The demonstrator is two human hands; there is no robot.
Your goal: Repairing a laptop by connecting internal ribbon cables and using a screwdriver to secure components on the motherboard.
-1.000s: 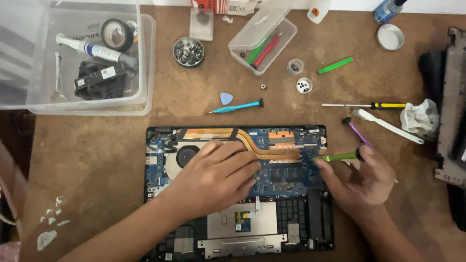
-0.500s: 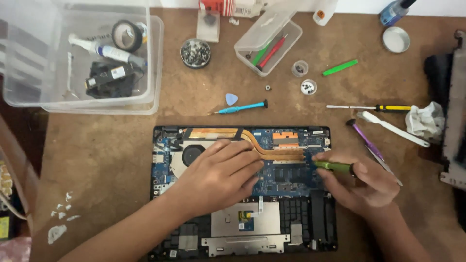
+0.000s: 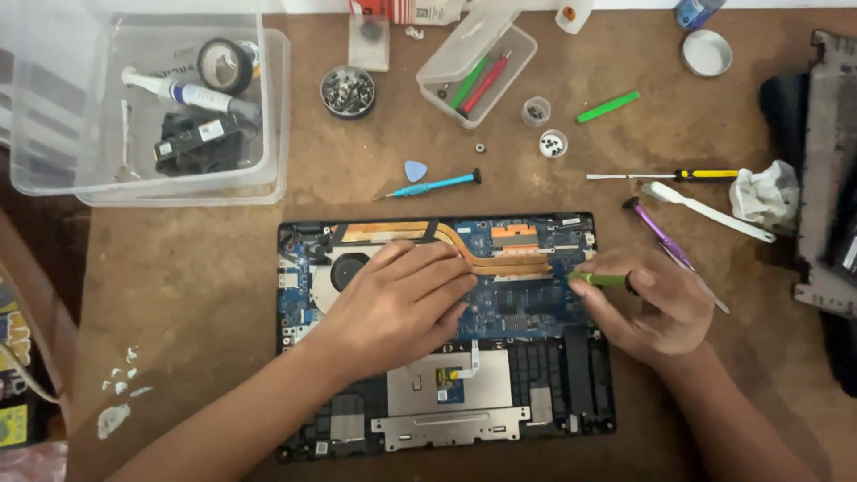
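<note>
While the left hand (image 3: 402, 299) lies flat over the opened laptop (image 3: 446, 330), fingers spread loosely across the blue circuit board beside the round fan (image 3: 344, 268), it looks placed to steady the chassis rather than grip anything. Right hand (image 3: 656, 308): fingers pinched round a green-handled tool (image 3: 600, 279), tip aimed leftward at the board's right portion, just below the copper heat pipes (image 3: 482, 254). Exact contact point is too small to tell.

Laptop sits bottom-up at the middle of the brown tabletop (image 3: 196, 277), cover off, pale touchpad plate toward the person.

Spare tools lie within reach of the right hand: purple pry tool (image 3: 661, 234), white spudger (image 3: 710, 211), yellow-handled screwdriver (image 3: 665, 176). Blue screwdriver (image 3: 433, 186) and blue pick (image 3: 415, 170) rest just above the laptop. Small parts appear sorted into round cups (image 3: 544, 128) and a tin of screws (image 3: 347, 92), likely so they don't roll off. Clear bin (image 3: 152, 107) at far left holds tape, a tube and a black part. Crumpled white cloth (image 3: 759, 192) near the right edge.
</note>
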